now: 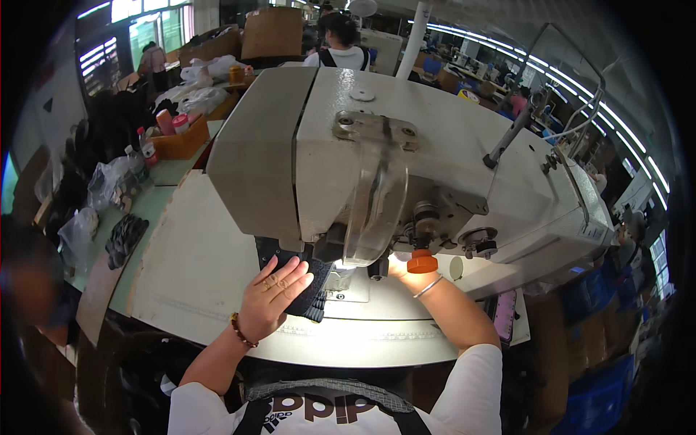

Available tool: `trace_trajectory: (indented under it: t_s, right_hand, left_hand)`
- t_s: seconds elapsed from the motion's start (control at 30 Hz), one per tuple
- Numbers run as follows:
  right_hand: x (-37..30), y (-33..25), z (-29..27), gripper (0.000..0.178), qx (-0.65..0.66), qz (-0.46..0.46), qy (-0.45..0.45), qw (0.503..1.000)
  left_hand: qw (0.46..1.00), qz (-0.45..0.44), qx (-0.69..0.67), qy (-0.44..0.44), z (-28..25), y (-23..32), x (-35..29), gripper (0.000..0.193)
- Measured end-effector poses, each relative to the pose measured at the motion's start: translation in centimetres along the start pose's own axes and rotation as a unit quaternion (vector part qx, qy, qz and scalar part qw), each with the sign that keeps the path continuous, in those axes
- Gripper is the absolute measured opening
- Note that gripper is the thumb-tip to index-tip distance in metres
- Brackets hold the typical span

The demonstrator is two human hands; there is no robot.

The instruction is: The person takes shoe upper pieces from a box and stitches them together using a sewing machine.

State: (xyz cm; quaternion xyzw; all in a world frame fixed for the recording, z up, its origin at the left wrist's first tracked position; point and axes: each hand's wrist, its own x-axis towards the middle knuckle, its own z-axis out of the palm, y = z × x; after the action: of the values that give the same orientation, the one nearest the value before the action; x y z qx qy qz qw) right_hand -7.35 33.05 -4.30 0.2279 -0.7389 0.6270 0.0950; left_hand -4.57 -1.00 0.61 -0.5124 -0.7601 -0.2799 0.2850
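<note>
Head view: dark fabric (312,296) slants lengthwise, its near end rightward.

We are seeing the strongest light glowing from beneath the sewing machine (442,145), flooding the table (362,344) in front and bleaching part of the right hand (399,267). The dark cloth (316,288) is swallowing that light and giving us little detail. Overhead, we are catching white glare from long ceiling tubes (658,175), while windows (163,36) at upper left are adding pale daylight. The machine's clear guard (377,206) is picking up soft reflections. At lower right, blue crates (598,397) are sinking into shadow. A shape (29,268) at the left edge is blurring, black corners are framing our view, and the lens is bending straight edges.
</note>
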Motion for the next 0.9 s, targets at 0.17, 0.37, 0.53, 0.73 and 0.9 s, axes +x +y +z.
trace_trajectory:
  t_s: [0.17,0.37,0.53,0.73,0.9]
  right_hand:
    - [0.2,0.6,1.4,0.034,-0.098,-0.085,0.036,0.991]
    - [-2.3,-4.5,5.1,0.026,-0.537,-0.248,0.149,0.792]
    - [-3.7,-5.8,10.4,0.027,-0.553,-0.216,0.212,0.776]
    - [-3.6,-1.4,13.0,0.019,-0.348,-0.253,0.281,0.858]
    - [-5.1,-1.8,13.2,0.032,-0.353,-0.312,0.229,0.852]
  left_hand:
    - [0.999,0.019,-0.048,-0.004,-0.2,-2.0,0.4,0.056]
    - [0.999,0.008,-0.051,0.007,0.3,-1.9,0.1,0.063]
    - [0.997,-0.009,-0.067,0.029,0.9,-1.2,0.0,0.058]
    - [0.997,-0.027,0.039,0.056,1.3,1.7,0.3,0.044]
    - [0.994,-0.052,0.068,0.069,1.6,3.2,0.7,0.047]
